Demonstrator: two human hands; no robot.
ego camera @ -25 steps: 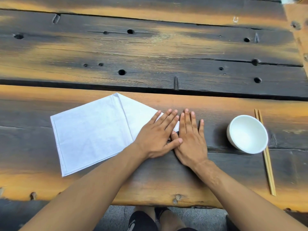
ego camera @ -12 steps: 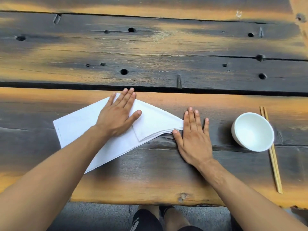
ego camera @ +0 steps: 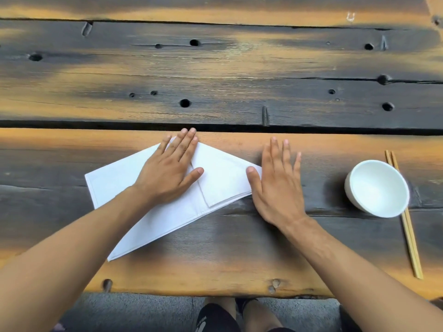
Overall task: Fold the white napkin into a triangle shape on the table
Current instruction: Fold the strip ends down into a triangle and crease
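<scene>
Napkin (ego camera: 153,212) at centre frame lies folded, nearly triangular; flat, open left hand (ego camera: 167,173) presses it, open right hand (ego camera: 275,185) touches its tip.

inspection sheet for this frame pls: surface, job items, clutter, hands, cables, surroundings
Surface: wooden plank table, dark and orange patches, holes and a gap between planks.
Job's things: white napkin lies flat on the near plank, partly folded, one flap laid over its right part; triangle not clean yet.
Clutter: white bowl, empty, right of the napkin; chopsticks paired beside it, partly behind its right rim.
Hands: left hand flat on the napkin, fingers spread toward the top corner; right hand flat, thumb at the napkin's right tip, holding nothing.
Cables: nothing seen.
Surroundings: grey floor and the person's legs below the table edge.
</scene>
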